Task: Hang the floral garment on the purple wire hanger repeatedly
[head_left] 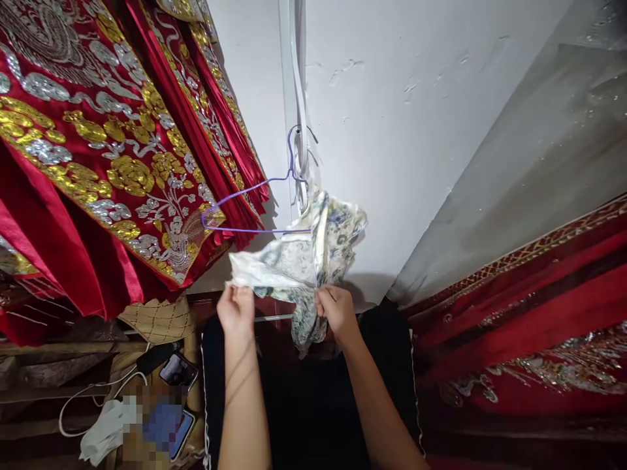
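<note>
Hands are both raised in front of the white wall (416,130), each one pinching the lower edge of a floral cloth (304,261). The left hand (236,309) grips the pale left corner, the right hand (337,310) grips a bunched fold. The cloth hangs over the right end of a purple wire hanger (245,209), hooked on a white strip on the wall. Red embroidered garments (98,150) hang just beside the hanger, at the left.
</note>
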`<state>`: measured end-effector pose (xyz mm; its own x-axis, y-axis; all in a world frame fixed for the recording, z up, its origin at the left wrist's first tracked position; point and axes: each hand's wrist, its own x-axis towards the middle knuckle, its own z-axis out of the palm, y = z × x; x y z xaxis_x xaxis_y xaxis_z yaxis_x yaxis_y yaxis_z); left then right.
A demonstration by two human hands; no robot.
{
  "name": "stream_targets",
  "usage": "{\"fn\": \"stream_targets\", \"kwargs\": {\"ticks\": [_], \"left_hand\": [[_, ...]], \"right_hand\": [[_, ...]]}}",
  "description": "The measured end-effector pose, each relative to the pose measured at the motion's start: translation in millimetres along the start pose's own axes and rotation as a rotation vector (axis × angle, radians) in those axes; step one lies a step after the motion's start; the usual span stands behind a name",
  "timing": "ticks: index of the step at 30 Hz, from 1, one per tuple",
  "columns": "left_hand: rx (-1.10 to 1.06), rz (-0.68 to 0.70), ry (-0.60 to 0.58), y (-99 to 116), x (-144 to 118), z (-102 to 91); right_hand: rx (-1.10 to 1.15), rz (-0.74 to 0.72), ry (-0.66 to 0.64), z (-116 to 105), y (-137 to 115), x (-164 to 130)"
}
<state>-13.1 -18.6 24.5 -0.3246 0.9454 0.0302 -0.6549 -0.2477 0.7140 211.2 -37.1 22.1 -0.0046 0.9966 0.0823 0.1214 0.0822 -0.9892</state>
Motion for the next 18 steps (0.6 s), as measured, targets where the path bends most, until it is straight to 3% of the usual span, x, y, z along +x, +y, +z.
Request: {"fn": "stream_targets", "kwargs": {"ticks": [3,5,7,9,11,13,15,18], "left_hand": [[-0.075,-0.050,0.086,-34,-19,-6.2],[-0.164,-0.103,0.088,-37,-28,1.0],[-0.236,-0.116,0.020,-30,-37,14.5],[-0.205,-0.092,-0.154,-20,-49,31.7],[-0.053,-0.067,-0.372,-15,-65,49.5],[0.198,0.006,-0.510,-13,-82,65.0],[0.460,0.140,-0.528,-10,-92,75.5],[0.667,0.332,-0.446,0,-88,78.8]], "right_hand": [[-0.026,0.043,-0.078,-7,19,-7],[-0.077,0.074,-0.189,-15,26,-5],[-0.110,0.082,-0.223,-20,27,0],[-0.103,0.059,-0.152,-20,23,4],[-0.016,0.020,-0.097,-16,13,3],[0.157,0.034,-0.196,-9,0,-2],[0.381,0.108,-0.370,-2,-14,-8],[0.543,0.179,-0.562,1,-34,-10]]}}
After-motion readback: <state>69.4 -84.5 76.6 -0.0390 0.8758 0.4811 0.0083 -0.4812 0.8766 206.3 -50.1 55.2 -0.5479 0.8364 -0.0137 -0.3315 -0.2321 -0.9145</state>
